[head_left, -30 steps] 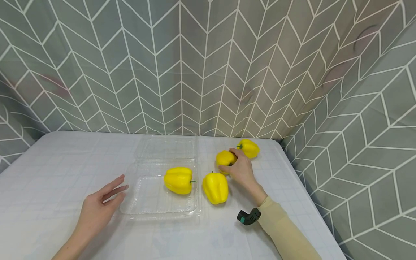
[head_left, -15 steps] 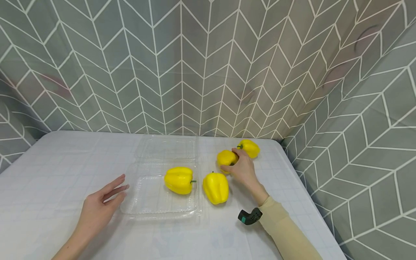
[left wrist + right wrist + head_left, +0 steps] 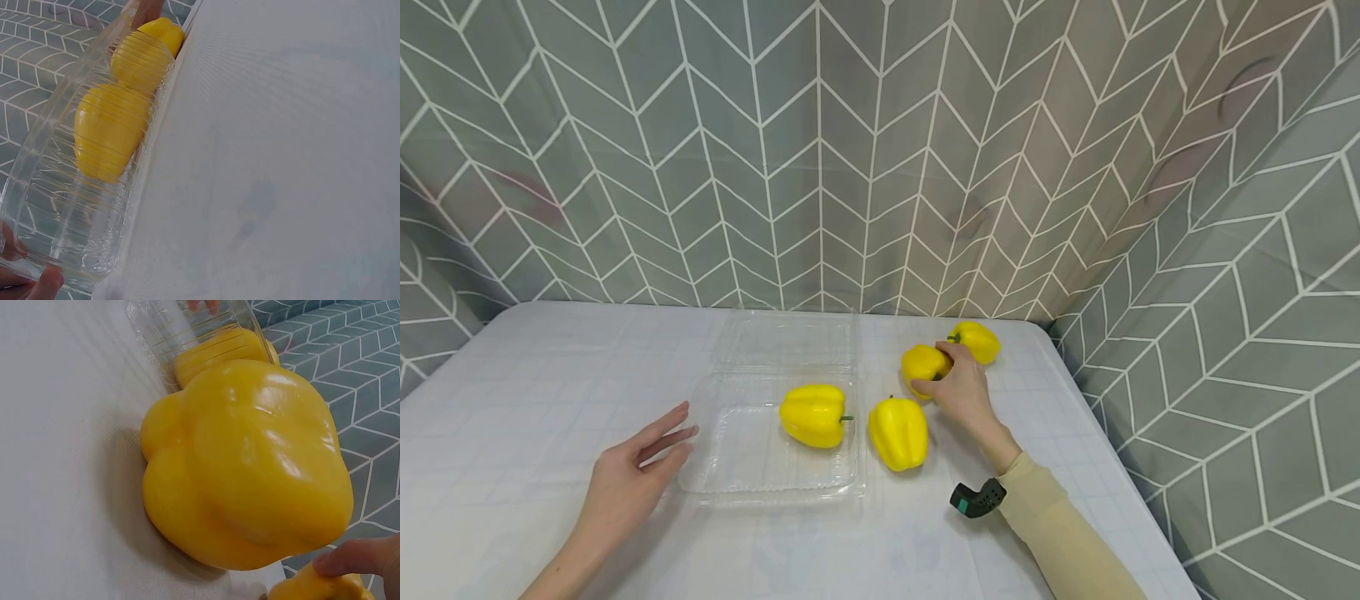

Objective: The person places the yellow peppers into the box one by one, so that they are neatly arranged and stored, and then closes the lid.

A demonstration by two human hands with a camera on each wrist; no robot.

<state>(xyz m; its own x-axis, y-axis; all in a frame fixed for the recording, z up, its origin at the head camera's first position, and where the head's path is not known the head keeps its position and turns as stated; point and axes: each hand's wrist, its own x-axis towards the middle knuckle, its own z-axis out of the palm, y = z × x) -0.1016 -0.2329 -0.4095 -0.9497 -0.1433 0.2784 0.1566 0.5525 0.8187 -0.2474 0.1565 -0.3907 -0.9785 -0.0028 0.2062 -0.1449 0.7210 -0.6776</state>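
In the head view my right hand [image 3: 961, 387] grips a yellow bell pepper [image 3: 923, 368], thumb at its near side and fingers at its far side. A second yellow bell pepper [image 3: 898, 433] lies on the table closer to me, large in the right wrist view. Inside the clear plastic clamshell container [image 3: 741, 483] another bell pepper [image 3: 812, 417] lies on its side, stem to the right. My left hand [image 3: 636, 467] is at the container's left edge, fingers relaxed and extended. The left wrist view shows its fingertips [image 3: 49, 284] beside the container's corner; whether they touch it I cannot tell.
One more yellow bell pepper [image 3: 976, 342] lies at the table's back right, just beyond my right hand. The container's lid [image 3: 782, 337] lies folded back toward the patterned curtain [image 3: 850, 167]. A black device [image 3: 977, 498] sits at my right wrist.
The bell pepper in my right hand has shifted very slightly up and to the right in the head view. My left hand stays in nearly the same place.
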